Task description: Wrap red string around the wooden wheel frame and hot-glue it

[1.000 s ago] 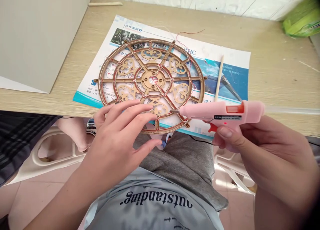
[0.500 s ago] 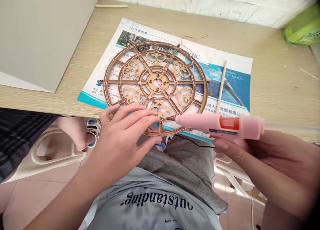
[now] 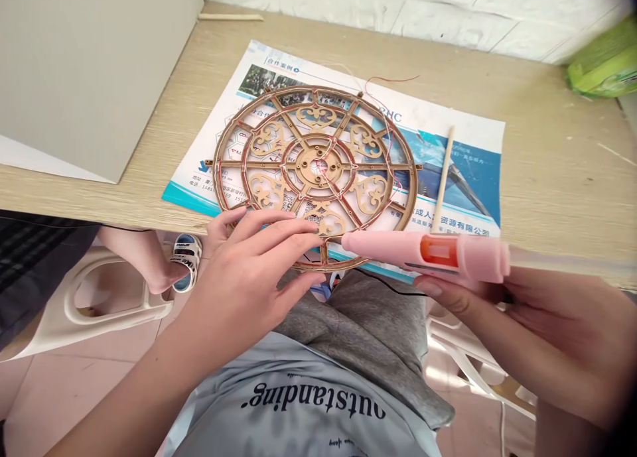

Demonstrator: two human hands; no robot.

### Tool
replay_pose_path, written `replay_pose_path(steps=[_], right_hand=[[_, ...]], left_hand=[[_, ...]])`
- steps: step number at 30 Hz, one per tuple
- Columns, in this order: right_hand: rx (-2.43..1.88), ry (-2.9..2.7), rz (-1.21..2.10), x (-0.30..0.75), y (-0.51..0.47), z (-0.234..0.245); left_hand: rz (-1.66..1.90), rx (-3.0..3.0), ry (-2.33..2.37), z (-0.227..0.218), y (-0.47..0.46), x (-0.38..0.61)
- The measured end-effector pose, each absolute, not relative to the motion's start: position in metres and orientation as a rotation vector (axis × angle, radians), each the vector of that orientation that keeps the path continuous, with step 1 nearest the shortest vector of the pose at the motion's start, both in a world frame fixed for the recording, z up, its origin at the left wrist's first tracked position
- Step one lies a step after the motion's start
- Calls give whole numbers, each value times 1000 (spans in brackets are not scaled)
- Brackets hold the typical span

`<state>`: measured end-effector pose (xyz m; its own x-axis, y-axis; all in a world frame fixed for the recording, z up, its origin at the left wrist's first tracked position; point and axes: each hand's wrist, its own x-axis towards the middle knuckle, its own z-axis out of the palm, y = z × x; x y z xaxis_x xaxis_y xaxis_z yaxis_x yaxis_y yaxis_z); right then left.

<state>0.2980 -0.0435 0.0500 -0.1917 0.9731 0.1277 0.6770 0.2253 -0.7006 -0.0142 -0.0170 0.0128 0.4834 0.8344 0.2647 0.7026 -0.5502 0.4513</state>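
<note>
A round laser-cut wooden wheel frame (image 3: 318, 93) with scrollwork panels and spokes lies flat on a printed paper sheet (image 3: 462, 153), with thin red wire (image 3: 393, 138) threaded along it. My left hand (image 3: 253, 258) rests spread on its lower part, fingertips on the wood. My right hand (image 3: 522, 318) holds a pink hot glue gun (image 3: 428, 253) rolled on its side, its nozzle just above the lower rim. A translucent glue stick (image 3: 562, 258) runs out of the gun's rear. The trigger is hidden.
A thin wooden stick (image 3: 442, 178) lies on the paper, and another lies near the wall. A grey-white box (image 3: 84, 65) stands on the wooden table (image 3: 547, 145) at left. A green bag (image 3: 602, 69) sits far right. A black cable (image 3: 398, 291) hangs below the table edge.
The glue gun has rolled, its orange window now facing up and its trigger out of sight. Its nozzle has shifted slightly lower. The view has tilted a little, and my left hand stays on the frame.
</note>
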Motion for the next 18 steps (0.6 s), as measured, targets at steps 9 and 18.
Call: replay_pose_path(steps=[9, 18], right_hand=[[-1246, -2253, 644, 291, -37, 58], [-1251, -2293, 619, 295, -38, 59]], left_hand=[[660, 2433, 1321, 14, -16, -14], [661, 2397, 1325, 13, -16, -14]])
